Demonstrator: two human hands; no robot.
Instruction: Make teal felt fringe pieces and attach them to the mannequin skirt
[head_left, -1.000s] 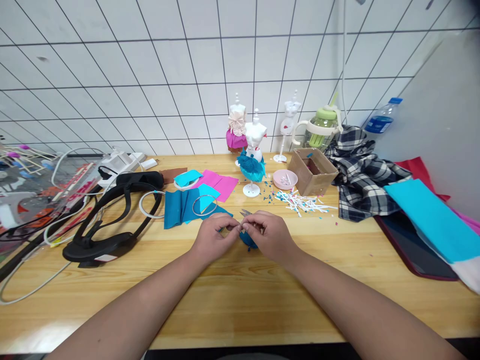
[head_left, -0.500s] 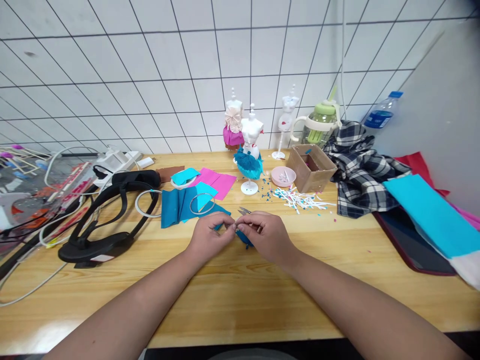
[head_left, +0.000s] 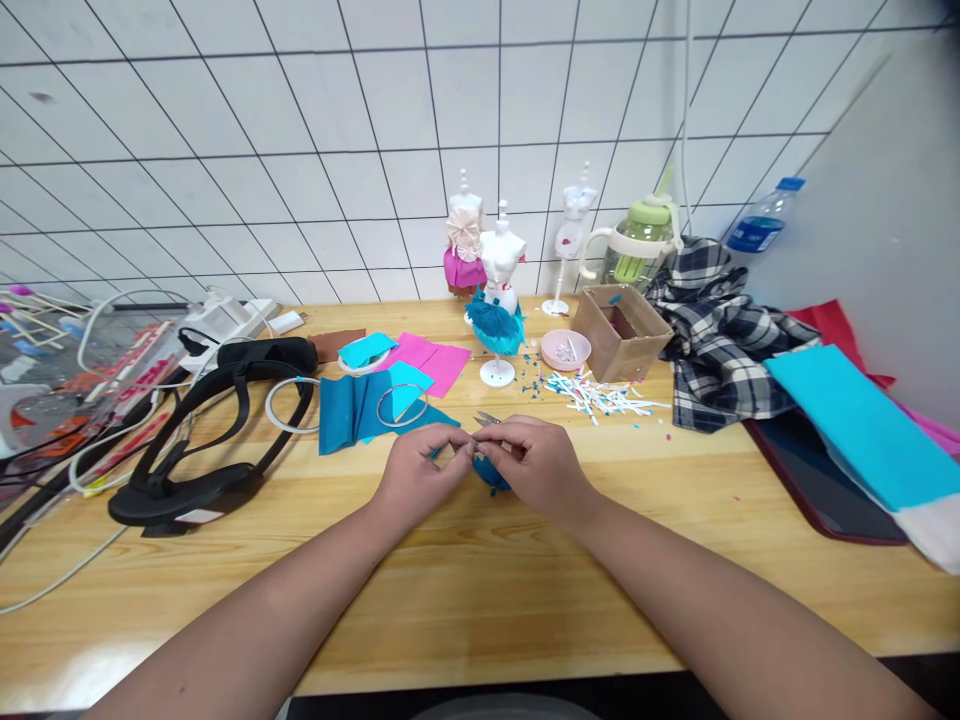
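My left hand (head_left: 421, 465) and my right hand (head_left: 538, 462) meet fingertip to fingertip above the table. Each thumb and index finger is pinched together; whatever lies between them is too small to make out. A dark blue gathered piece (head_left: 491, 477) shows just below and behind the fingertips, partly hidden by my right hand. Past my fingers, the metal tips of what look like scissors (head_left: 487, 418) point left, their rest covered by the right hand. Folded dark blue fabric (head_left: 339, 412) lies beyond my left hand, with a thin hoop (head_left: 381, 412) on it.
A white mini mannequin (head_left: 501, 250) in a blue skirt stands ahead, two more behind it. Around them are a pink bowl (head_left: 566, 362), paper scraps (head_left: 600, 395), a cardboard box (head_left: 630, 345) and a green-lidded jug (head_left: 645, 240). A black headset strap (head_left: 225, 490) lies left, a plaid cloth (head_left: 712, 340) right.
Both hands stay pinched together in nearly the same place, with only a slight shift of the fingertips. The whole view has moved a little.
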